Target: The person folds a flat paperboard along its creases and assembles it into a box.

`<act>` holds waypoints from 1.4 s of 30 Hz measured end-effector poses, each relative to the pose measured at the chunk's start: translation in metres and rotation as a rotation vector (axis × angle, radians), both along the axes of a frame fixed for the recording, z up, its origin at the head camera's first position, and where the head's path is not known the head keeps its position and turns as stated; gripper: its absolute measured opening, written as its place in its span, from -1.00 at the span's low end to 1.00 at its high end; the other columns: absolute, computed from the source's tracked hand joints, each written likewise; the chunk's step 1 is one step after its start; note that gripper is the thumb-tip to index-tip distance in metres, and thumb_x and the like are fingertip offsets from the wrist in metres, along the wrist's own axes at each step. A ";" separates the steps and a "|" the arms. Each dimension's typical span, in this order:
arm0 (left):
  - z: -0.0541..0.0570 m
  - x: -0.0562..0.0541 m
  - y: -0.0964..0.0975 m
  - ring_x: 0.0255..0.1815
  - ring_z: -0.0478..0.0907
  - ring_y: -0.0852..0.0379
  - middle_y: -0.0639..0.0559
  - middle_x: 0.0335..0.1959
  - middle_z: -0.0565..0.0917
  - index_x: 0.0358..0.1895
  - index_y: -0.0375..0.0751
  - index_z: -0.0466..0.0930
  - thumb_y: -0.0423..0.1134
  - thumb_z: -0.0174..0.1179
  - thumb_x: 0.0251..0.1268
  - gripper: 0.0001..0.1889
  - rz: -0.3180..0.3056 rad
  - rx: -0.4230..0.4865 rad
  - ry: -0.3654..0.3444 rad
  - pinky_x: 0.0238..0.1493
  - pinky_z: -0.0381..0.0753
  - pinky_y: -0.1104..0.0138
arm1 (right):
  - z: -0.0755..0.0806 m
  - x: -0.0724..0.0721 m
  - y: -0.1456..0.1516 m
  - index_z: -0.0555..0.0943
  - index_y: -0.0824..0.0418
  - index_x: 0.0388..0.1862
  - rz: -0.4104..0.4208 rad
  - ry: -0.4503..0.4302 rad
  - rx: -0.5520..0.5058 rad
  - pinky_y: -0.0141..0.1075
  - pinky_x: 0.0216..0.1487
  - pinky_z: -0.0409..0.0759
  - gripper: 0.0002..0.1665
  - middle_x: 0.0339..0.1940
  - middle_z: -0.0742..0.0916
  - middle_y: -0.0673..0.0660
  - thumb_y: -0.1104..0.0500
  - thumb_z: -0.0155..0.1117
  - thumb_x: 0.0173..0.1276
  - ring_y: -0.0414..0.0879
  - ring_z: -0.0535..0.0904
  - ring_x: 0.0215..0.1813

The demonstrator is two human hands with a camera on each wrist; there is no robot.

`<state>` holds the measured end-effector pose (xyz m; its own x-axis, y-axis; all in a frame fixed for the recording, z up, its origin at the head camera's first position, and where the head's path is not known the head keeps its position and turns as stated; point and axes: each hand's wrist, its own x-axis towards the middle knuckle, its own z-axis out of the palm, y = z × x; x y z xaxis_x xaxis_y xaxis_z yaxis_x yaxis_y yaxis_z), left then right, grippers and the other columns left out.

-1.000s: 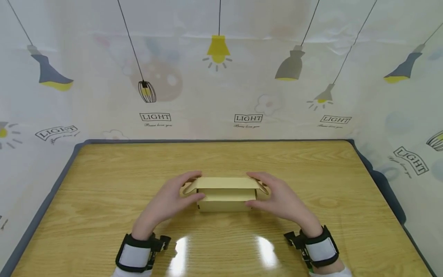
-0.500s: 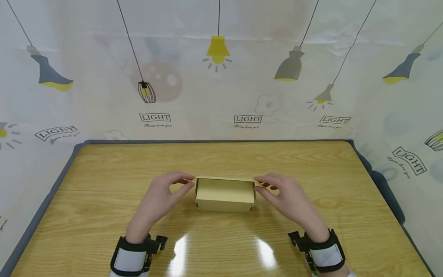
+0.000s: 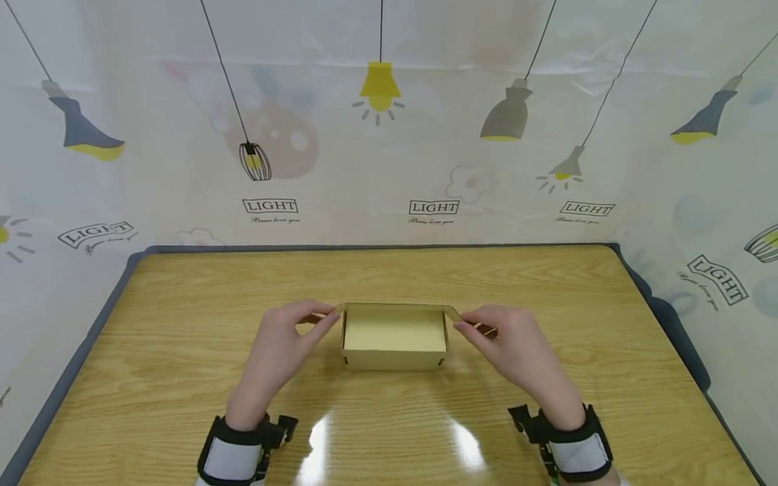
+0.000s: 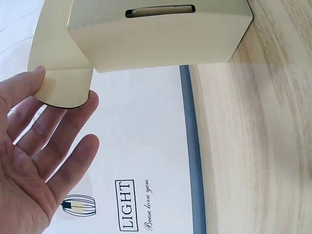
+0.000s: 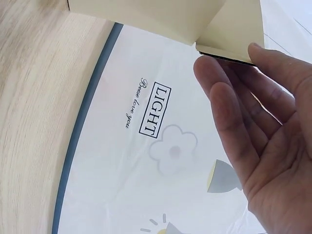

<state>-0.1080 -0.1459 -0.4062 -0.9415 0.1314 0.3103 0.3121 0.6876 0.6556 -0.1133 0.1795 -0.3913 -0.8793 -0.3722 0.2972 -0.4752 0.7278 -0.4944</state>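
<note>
A small tan cardboard box (image 3: 395,360) sits on the table with its open top facing me and its lid raised at the back. My left hand (image 3: 284,344) pinches the lid's left side flap (image 4: 66,87), thumb on the near face and fingers behind its rounded end. On the other side, my right hand (image 3: 513,341) pinches the right side flap (image 5: 231,53) between thumb and fingers. In the left wrist view, a narrow slot (image 4: 160,10) shows in the box wall.
Wood-grain table (image 3: 389,432) lies under the box, edged at the back by a dark grey border (image 3: 389,248). Behind it hangs a white cloth (image 3: 340,135) printed with lamps and the word LIGHT. Each wrist wears a black strap (image 3: 234,449) with a camera mount.
The lid has swung up and back from over the box, showing more of the inside. Both hands have shifted outward from the box's ends onto the lid's side flaps.
</note>
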 end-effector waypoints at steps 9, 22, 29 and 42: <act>0.003 0.003 0.011 -0.38 0.68 0.17 0.03 -0.27 0.75 -0.23 -0.10 0.73 -0.15 0.32 0.19 -0.85 0.059 0.038 -0.030 -0.33 0.71 0.30 | 0.000 0.003 -0.009 0.73 0.10 -0.34 -0.026 -0.055 -0.050 -0.49 -0.55 0.52 -0.87 -0.52 0.71 -0.11 0.08 0.33 0.27 -0.33 0.50 -0.57; 0.003 0.005 0.023 -0.45 0.68 0.19 -0.02 -0.24 0.74 -0.16 -0.08 0.71 -0.06 0.31 0.19 -0.77 0.178 0.239 -0.236 -0.53 0.62 0.42 | -0.005 0.003 -0.018 0.73 0.09 -0.38 -0.054 -0.099 -0.122 -0.50 -0.45 0.59 -0.89 -0.49 0.74 -0.09 0.10 0.35 0.26 -0.39 0.57 -0.50; 0.004 0.005 0.027 -0.26 0.68 0.11 -0.03 -0.08 0.70 0.01 -0.14 0.64 -0.22 0.37 0.12 -0.65 0.177 0.220 -0.253 -0.33 0.70 0.39 | -0.006 0.002 -0.019 0.73 0.10 -0.38 -0.075 -0.108 -0.127 -0.50 -0.47 0.59 -0.87 -0.51 0.73 -0.08 0.07 0.35 0.26 -0.39 0.56 -0.51; 0.002 0.005 0.031 -0.14 0.64 0.06 -0.06 0.05 0.62 0.11 -0.19 0.55 -0.38 0.37 0.08 -0.54 0.154 0.189 -0.232 -0.17 0.71 0.26 | -0.008 0.002 -0.022 0.72 0.13 -0.37 -0.109 -0.105 -0.156 -0.49 -0.48 0.59 -0.84 -0.50 0.74 -0.05 0.06 0.36 0.24 -0.37 0.57 -0.52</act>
